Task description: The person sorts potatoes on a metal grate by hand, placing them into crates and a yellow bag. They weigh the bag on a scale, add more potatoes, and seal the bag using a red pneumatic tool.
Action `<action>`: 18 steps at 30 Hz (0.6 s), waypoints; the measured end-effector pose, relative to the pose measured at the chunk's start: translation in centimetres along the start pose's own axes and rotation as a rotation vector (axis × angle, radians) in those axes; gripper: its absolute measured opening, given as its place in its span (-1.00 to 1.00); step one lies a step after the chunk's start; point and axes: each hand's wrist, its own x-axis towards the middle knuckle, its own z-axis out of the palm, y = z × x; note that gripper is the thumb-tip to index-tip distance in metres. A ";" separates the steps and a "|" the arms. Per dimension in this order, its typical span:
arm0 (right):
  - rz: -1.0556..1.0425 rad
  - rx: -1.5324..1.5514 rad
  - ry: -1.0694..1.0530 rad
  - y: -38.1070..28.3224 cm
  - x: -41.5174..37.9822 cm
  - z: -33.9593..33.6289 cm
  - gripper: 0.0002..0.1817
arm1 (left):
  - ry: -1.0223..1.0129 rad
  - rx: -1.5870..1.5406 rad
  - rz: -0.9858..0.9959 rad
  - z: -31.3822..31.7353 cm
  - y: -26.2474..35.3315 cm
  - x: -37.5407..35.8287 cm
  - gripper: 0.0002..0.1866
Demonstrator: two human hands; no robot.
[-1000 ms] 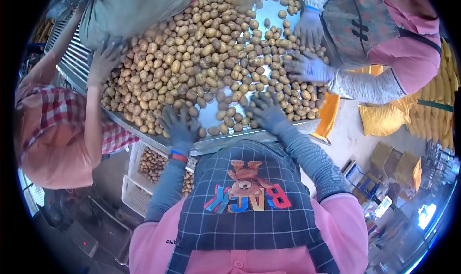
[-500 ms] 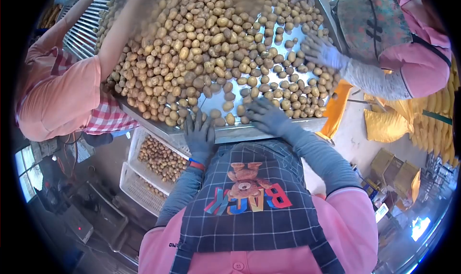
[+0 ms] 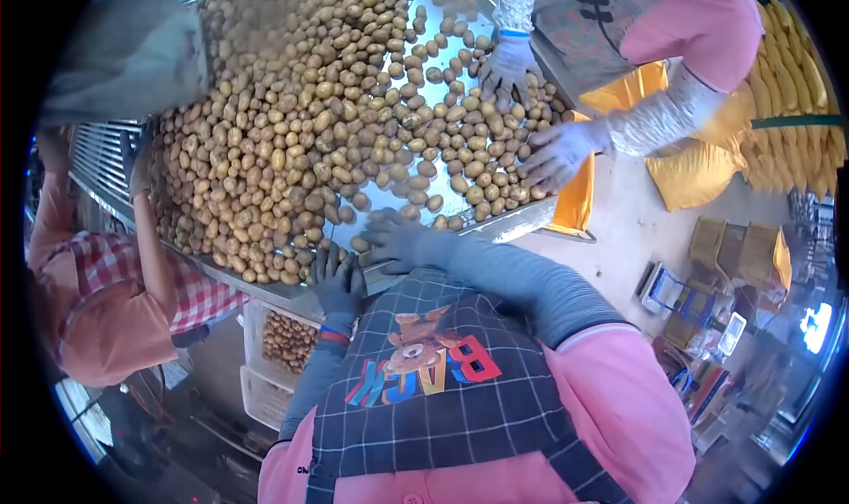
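Note:
A broad heap of potatoes (image 3: 265, 141) covers the metal sorting table (image 3: 460, 199). My left hand (image 3: 338, 283), in a dark grey glove, rests at the table's near rim with its fingers apart, just below the closest potatoes. Close to its right is my right hand (image 3: 398, 240), also gloved. Its fingers stretch leftward beside a few loose potatoes at the near edge, slightly blurred, and I see nothing gripped in them.
On the right, a co-worker's pale-gloved hands (image 3: 562, 153) touch potatoes beside an orange sack (image 3: 577, 194). At left stands a person in a checked apron (image 3: 199, 292) near metal rollers (image 3: 102, 164). White crates (image 3: 265, 389) with potatoes sit below the table.
My view has turned, shifting the table leftward. My right hand has moved left, closer to my left hand. The right co-worker's second hand has come into view over the potatoes.

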 end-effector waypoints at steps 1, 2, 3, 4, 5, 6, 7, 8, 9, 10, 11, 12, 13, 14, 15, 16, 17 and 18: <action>-0.140 0.019 -0.060 1.0 -2.6 -0.6 -0.56 | 0.007 -0.004 0.011 -0.8 -0.8 0.9 -0.63; -0.071 0.030 -0.066 1.8 -5.1 -2.6 -0.55 | 0.045 -0.065 0.047 -1.8 -1.7 2.2 -0.60; -0.006 0.044 -0.075 2.3 -7.5 -4.9 -0.53 | 0.083 -0.126 0.076 -2.3 -2.7 3.2 -0.57; 0.048 0.003 -0.108 2.9 -9.6 -6.6 -0.54 | 0.222 -0.005 0.064 -2.1 -3.9 4.9 -0.53; 0.104 -0.037 -0.135 3.4 -11.3 -8.0 -0.55 | 0.361 0.120 0.055 -1.9 -5.2 6.8 -0.49; 0.108 -0.044 -0.132 3.4 -13.1 -9.0 -0.55 | 0.366 0.116 0.061 -0.8 -7.2 8.1 -0.49; 0.191 0.033 -0.151 3.3 -14.7 -9.8 -0.56 | 0.290 0.168 -0.081 1.2 -9.4 9.2 -0.35; 0.272 0.107 -0.169 3.2 -15.4 -10.5 -0.58 | 0.217 0.218 -0.223 2.3 -10.3 10.2 -0.21; 0.272 0.095 -0.168 3.6 -15.2 -11.5 -0.58 | 0.227 0.212 -0.222 2.2 -9.0 11.0 -0.21; 0.542 0.081 -0.167 4.1 -14.8 -12.4 -0.58 | 0.146 0.267 -0.340 1.7 -6.5 11.6 -0.07; 0.813 0.069 -0.160 4.6 -14.4 -13.0 -0.58 | 0.062 0.322 -0.456 1.4 -5.2 12.1 0.08; 0.798 -0.011 0.150 5.2 -13.9 -12.6 -0.50 | 0.113 0.221 -0.437 2.7 -6.4 12.3 0.24; 0.797 -0.010 0.153 5.4 -12.6 -12.7 -0.50 | 0.115 0.224 -0.436 2.6 -6.3 12.4 0.24; 0.858 -0.093 -0.029 5.6 -10.8 -12.6 -0.47 | 0.082 0.231 -0.456 2.5 -6.1 12.4 0.23; 0.914 -0.172 -0.209 5.8 -9.3 -12.7 -0.44 | 0.049 0.243 -0.472 2.1 -6.0 12.4 0.22; 0.854 -0.113 -0.297 5.9 -8.3 -13.5 -0.41 | 0.015 0.254 -0.492 1.7 -5.7 12.4 0.20; 0.850 -0.109 -0.297 5.6 -7.6 -13.1 -0.41 | 0.014 0.259 -0.494 1.5 -5.6 12.1 0.20; 0.848 -0.145 -0.334 5.1 -6.9 -12.7 -0.45 | 0.004 0.230 -0.493 1.2 -5.5 12.0 0.20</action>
